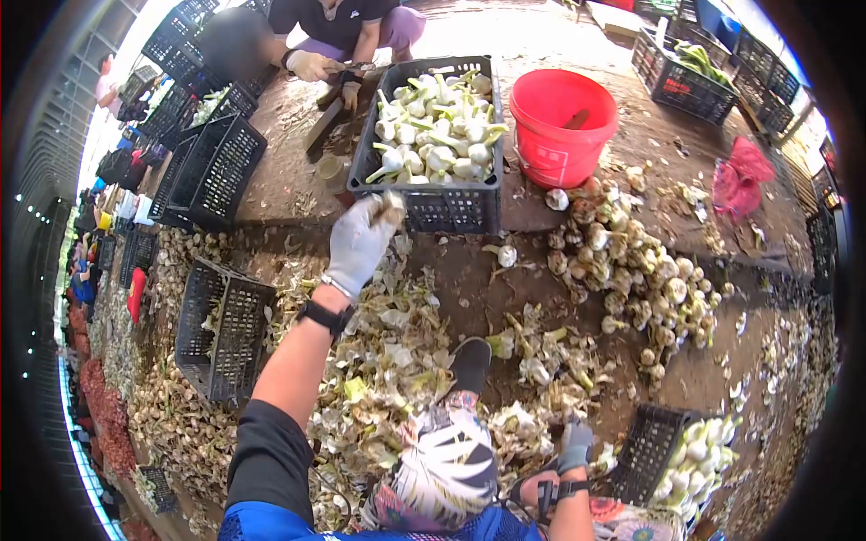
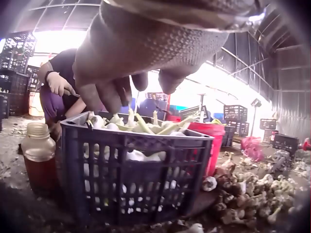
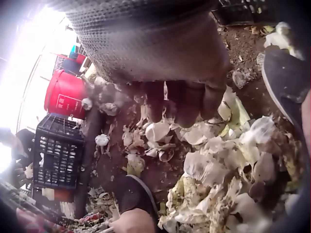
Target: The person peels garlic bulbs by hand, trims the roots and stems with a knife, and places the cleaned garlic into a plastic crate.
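Note:
My gloved left hand (image 1: 361,239) hangs at the near left corner of a black crate (image 1: 451,209) filled with trimmed garlic bulbs (image 1: 437,126). In the left wrist view its fingers (image 2: 112,94) droop loosely above the crate's rim (image 2: 141,138), and no bulb shows between them. My gloved right hand (image 1: 575,444) is low beside my leg, near peeled husks (image 1: 532,428) and a tipped crate (image 1: 648,451) of white bulbs. The right wrist view shows its fingers (image 3: 187,104) pointing down over husks, partly in shadow, with nothing visibly held.
A red bucket (image 1: 564,135) stands right of the full crate, with a heap of untrimmed garlic (image 1: 631,270) below it. Another crate (image 1: 221,329) sits at the left. A jar (image 2: 40,155) stands beside the full crate. Across from me, a person's gloved hand (image 1: 311,66) holds a tool.

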A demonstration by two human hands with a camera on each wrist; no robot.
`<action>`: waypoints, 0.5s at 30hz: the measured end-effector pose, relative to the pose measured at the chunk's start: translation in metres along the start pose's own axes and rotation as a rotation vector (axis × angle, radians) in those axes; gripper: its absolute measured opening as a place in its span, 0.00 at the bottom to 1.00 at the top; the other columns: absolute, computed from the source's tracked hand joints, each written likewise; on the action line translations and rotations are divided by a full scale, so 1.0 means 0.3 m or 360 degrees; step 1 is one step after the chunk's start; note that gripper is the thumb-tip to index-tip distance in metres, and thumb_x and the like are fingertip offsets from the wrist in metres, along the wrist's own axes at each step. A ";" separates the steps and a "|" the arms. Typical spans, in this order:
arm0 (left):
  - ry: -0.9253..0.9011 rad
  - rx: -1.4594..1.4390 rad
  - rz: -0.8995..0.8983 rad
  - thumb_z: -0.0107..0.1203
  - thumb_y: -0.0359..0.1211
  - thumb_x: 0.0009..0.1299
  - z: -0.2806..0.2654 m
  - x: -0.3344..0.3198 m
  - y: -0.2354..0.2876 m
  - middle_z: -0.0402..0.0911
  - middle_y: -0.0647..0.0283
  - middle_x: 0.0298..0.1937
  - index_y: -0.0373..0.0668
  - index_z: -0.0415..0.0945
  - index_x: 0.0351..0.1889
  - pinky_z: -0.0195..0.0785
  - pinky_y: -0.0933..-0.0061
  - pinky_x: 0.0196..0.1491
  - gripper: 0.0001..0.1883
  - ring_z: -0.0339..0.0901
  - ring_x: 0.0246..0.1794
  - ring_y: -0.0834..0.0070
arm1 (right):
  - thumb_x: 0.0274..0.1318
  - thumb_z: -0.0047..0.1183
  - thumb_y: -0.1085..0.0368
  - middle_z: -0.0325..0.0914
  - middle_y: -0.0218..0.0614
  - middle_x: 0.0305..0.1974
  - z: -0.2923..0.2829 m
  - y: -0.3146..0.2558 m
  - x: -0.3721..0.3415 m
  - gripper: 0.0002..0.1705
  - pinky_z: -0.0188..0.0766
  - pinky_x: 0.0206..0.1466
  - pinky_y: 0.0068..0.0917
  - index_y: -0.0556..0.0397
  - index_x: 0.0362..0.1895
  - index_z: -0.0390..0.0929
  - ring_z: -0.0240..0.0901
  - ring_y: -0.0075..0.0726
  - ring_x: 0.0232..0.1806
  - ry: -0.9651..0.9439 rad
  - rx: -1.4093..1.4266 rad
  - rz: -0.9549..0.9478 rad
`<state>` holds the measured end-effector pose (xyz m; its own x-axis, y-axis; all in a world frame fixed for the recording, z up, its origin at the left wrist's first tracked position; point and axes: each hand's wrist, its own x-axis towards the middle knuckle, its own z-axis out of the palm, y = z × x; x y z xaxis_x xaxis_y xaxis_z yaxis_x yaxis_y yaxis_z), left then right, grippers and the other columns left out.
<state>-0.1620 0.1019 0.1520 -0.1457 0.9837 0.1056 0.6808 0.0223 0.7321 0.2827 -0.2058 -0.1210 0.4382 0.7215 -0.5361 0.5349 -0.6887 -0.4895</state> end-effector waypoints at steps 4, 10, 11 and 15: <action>0.0515 0.0717 0.0309 0.65 0.38 0.60 0.042 0.329 -0.063 0.79 0.50 0.50 0.40 0.76 0.50 0.70 0.58 0.54 0.22 0.77 0.51 0.53 | 0.61 0.55 0.65 0.80 0.30 0.32 0.052 0.123 0.036 0.14 0.66 0.34 0.30 0.60 0.47 0.84 0.67 0.23 0.31 -0.0126 0.1003 0.0561; 0.0318 0.1150 0.0069 0.66 0.42 0.56 0.116 0.663 -0.156 0.75 0.50 0.56 0.41 0.68 0.60 0.69 0.57 0.57 0.34 0.75 0.55 0.52 | 0.61 0.53 0.66 0.82 0.39 0.29 0.011 0.037 0.069 0.13 0.72 0.21 0.33 0.56 0.48 0.80 0.78 0.38 0.21 -0.0250 0.0869 0.0695; 0.0312 0.1142 0.0064 0.66 0.42 0.56 0.133 0.692 -0.170 0.75 0.50 0.56 0.41 0.68 0.60 0.69 0.57 0.57 0.34 0.75 0.55 0.52 | 0.61 0.55 0.67 0.82 0.39 0.30 0.071 0.226 0.106 0.11 0.75 0.23 0.35 0.57 0.45 0.80 0.79 0.41 0.23 -0.0176 0.0713 0.0575; 0.0226 0.1445 -0.0038 0.65 0.42 0.56 0.156 0.764 -0.211 0.77 0.54 0.55 0.44 0.70 0.59 0.68 0.55 0.58 0.32 0.72 0.59 0.55 | 0.60 0.54 0.68 0.82 0.38 0.30 0.028 0.228 0.120 0.11 0.76 0.24 0.35 0.57 0.45 0.81 0.80 0.39 0.23 -0.0189 0.0393 0.0303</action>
<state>-0.2051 0.3344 0.0984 -0.2131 0.9513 0.2229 0.9700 0.2333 -0.0682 0.3291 -0.2276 -0.1796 0.4184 0.5748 -0.7032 0.2541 -0.8174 -0.5170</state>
